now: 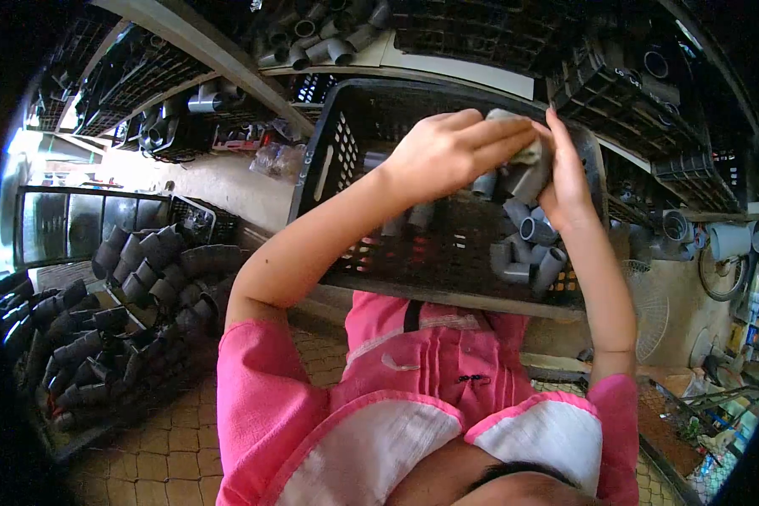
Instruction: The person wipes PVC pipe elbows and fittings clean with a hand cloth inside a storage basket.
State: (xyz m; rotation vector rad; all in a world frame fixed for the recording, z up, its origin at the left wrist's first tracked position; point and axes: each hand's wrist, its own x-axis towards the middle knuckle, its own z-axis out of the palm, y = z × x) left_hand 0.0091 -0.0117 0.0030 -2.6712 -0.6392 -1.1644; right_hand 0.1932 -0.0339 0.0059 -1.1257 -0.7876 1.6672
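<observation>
Over a black plastic crate [447, 291], both hands are close together at its right side. My left hand [441, 156] is closed on a light cloth [527, 153], pressed against a grey pipe fitting [527, 181]. My right hand [565, 181] wraps round the far side of that fitting, its fingers pointing up. The fitting is partly hidden by the cloth and the fingers. Beneath the hands, several smaller grey fittings [551, 268] lie loose at the crate's right end, and a few more sit behind my left forearm.
Shelves with black crates [649, 126] of fittings rise ahead and to the right. More grey fittings [312, 34] lie on the upper shelf. A large heap of dark pipe elbows [135, 312] stands at the left. A fan [649, 312] and a wheel [724, 266] show at the right.
</observation>
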